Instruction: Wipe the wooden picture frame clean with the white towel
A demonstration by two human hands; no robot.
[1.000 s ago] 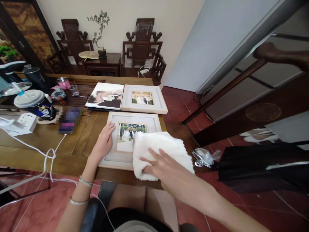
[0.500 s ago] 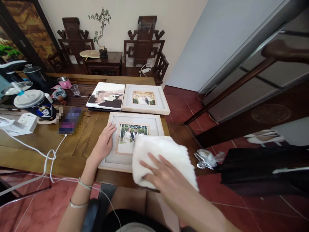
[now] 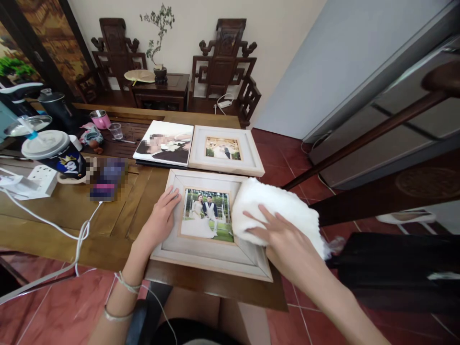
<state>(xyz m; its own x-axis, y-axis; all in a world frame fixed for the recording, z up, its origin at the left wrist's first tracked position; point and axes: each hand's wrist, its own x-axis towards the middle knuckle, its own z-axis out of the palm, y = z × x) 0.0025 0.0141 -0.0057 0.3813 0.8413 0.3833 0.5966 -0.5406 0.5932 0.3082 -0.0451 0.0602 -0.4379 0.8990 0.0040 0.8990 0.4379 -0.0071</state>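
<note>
A pale wooden picture frame (image 3: 215, 261) lies flat on the brown table (image 3: 140, 206), with a photo of two people in its middle. My left hand (image 3: 163, 218) grips the frame's left side, its fingers over the border. Against the frame's right side, my right hand (image 3: 282, 235) presses a fluffy white cloth (image 3: 287, 201), fingers partly spread on it and the thumb hidden. The cloth covers the frame's upper right corner and hangs past its edge. Behind it lie a second framed photo (image 3: 226, 165) and a photo album or panel (image 3: 163, 158).
To the left are a lidded cup (image 3: 66, 158), a blurred phone (image 3: 108, 179) on a white cable (image 3: 86, 230), a power strip (image 3: 38, 182) and a pink mug (image 3: 100, 120). A wooden rail (image 3: 359, 143) stands at the right. Carved chairs (image 3: 226, 62) stand behind.
My right hand has moved right and slightly up with the cloth, uncovering the photo and the frame's lower right corner. My left hand stays on the left side. The view has shifted slightly.
</note>
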